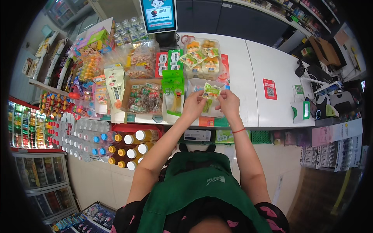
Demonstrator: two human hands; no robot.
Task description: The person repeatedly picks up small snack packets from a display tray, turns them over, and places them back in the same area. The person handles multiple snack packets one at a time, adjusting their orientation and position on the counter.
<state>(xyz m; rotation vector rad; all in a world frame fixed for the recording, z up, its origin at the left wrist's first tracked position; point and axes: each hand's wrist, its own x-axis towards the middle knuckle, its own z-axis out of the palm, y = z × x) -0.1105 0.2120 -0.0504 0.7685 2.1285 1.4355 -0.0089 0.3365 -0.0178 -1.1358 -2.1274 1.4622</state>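
A small green-and-white snack packet (211, 91) with orange pictures is pinched between both my hands, over a shallow white box (191, 84). My left hand (194, 104) has its left edge, and my right hand (229, 103), with a red cord at the wrist, is at its right edge. Below the held packet, a green packet (207, 106) lies in the box, partly hidden. Just behind stands a clear plastic tub (186, 71) with similar packets (193, 58) in it. Left of the box are green snack bags (174, 100).
A cardboard box (123, 106) of small wrapped snacks, a pale snack bag (115, 87) and a candy tub (141, 59) crowd the left. A screen (158, 16) stands behind. On the white counter (250, 110) lies a red code card (270, 89). Capped bottles (131, 153) stand below left.
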